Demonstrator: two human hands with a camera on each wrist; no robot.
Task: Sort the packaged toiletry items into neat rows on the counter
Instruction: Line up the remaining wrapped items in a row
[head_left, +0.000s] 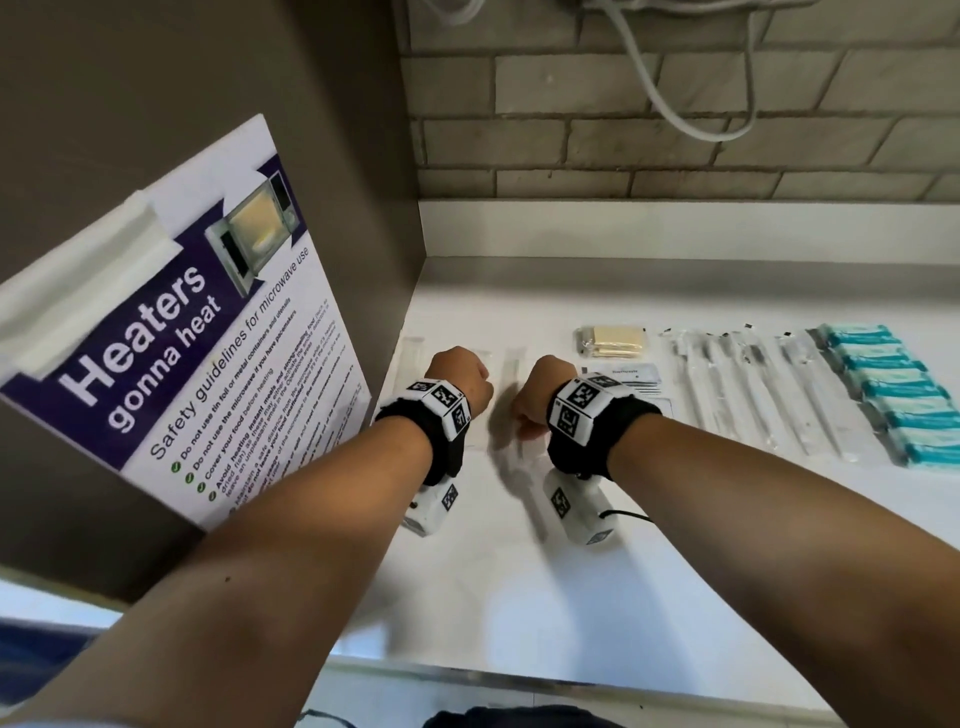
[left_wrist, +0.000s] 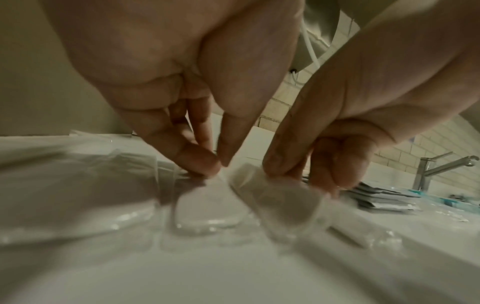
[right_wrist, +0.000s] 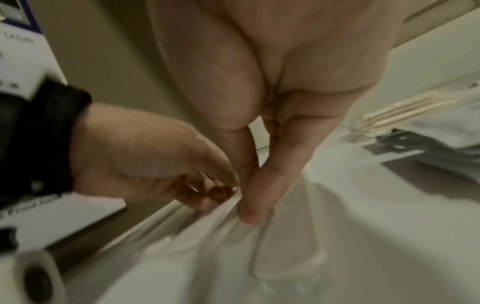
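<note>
Both hands (head_left: 511, 387) pinching clear wrapped packets (left_wrist: 275, 197) on worktop (head_left: 597, 571); light, slippery film, best gripped at edges.

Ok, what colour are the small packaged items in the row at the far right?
Teal and white packaged items, stacked in one row; the head view shows them best.

I see the toiletries laid in rows on the white desk (head_left: 519, 597). Far right, teal-and-white packets (head_left: 896, 397) run in a column, each overlapping the next. Beside them lie long clear-wrapped toothbrush sleeves (head_left: 753, 387), side by side. Next over, a clear pack of pale wooden sticks (head_left: 613, 343) sits behind flat white sachets (head_left: 636, 375). At the left end, clear wrapped pieces (left_wrist: 207, 207) lie close together; what is inside them I cannot make out.
</note>
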